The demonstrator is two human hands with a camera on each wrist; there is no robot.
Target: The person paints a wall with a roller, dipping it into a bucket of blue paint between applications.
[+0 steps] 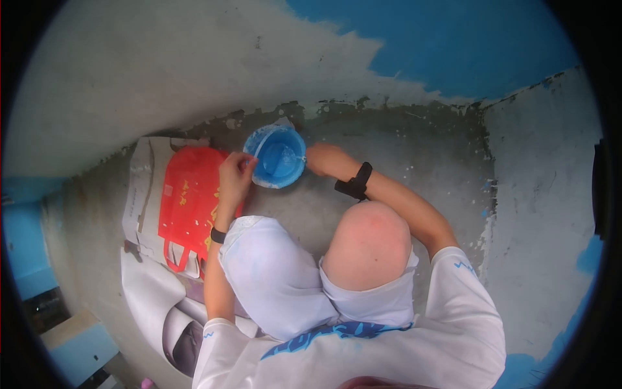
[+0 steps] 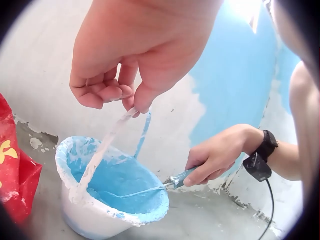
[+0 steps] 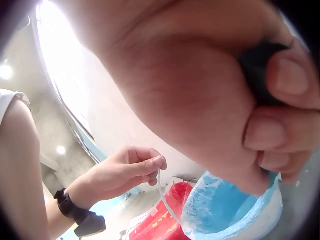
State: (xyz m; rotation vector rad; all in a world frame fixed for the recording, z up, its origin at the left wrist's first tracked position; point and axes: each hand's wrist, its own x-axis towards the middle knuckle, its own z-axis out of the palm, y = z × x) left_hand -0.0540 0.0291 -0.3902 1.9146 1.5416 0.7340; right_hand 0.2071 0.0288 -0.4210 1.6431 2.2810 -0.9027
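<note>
Wall [image 1: 447, 48]: blue and bare grey, spread across the top of the head view.
Floor [image 1: 389, 149]: grey, paint-spotted, seen across the middle.
Cardboard [image 1: 144, 188]: partly covered, at left, by one red bag [image 1: 184, 194].
Bucket [image 2: 97, 220]: one, stood on the floor just above the head view's centre, smeared with blue paint.
Left grip [image 1: 235, 172], one of two: the bucket's single bail [image 2: 105, 152] is pinched.
Right grip [image 1: 328, 161]: closed round one blue-handled tool [image 2: 179, 179], largely hidden by it in the right wrist view.
</note>
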